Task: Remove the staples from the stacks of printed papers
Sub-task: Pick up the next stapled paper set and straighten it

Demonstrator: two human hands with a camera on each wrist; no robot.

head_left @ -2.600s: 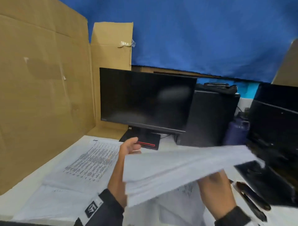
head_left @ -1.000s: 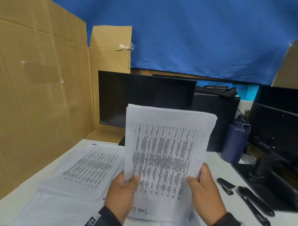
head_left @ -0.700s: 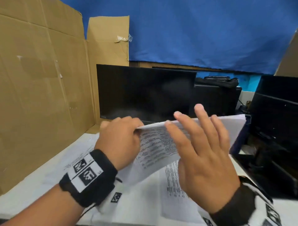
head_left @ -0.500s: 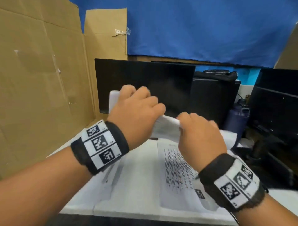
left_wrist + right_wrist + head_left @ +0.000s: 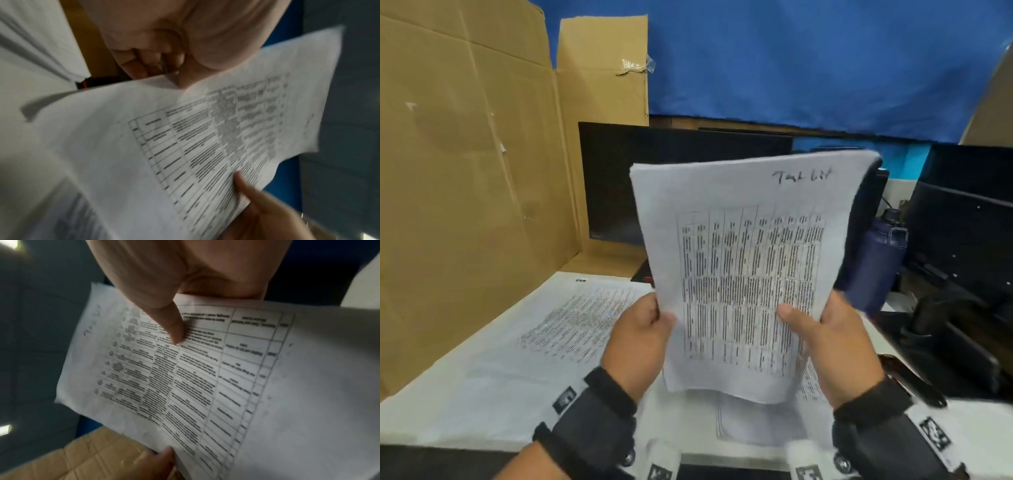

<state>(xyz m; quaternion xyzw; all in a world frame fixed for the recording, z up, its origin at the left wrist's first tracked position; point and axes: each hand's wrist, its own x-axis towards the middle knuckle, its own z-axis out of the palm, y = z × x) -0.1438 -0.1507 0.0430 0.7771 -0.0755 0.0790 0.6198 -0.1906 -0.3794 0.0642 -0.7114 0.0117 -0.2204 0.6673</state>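
I hold a stack of printed papers (image 5: pixel 750 274) upright in front of me, its top sheet showing a printed table and a handwritten note (image 5: pixel 803 176) at the upper right. My left hand (image 5: pixel 650 322) grips the stack's lower left edge, thumb on the front. My right hand (image 5: pixel 804 325) grips the lower right edge, its thumb (image 5: pixel 172 327) pressed on the table print. In the left wrist view my left thumb (image 5: pixel 185 78) sits on the paper's edge (image 5: pixel 185 138). No staple shows in any view.
More printed sheets (image 5: pixel 565 318) lie on the white desk (image 5: pixel 431 404) to the left and under my hands. Black tools (image 5: pixel 914 380) lie at the right. A dark blue bottle (image 5: pixel 876 260), a black monitor (image 5: pixel 616 178) and cardboard walls (image 5: pixel 465 188) stand behind.
The stack was held with the handwriting at the bottom, then tipped forward and turned in both hands. Now it stands upright again with the handwriting at the top.
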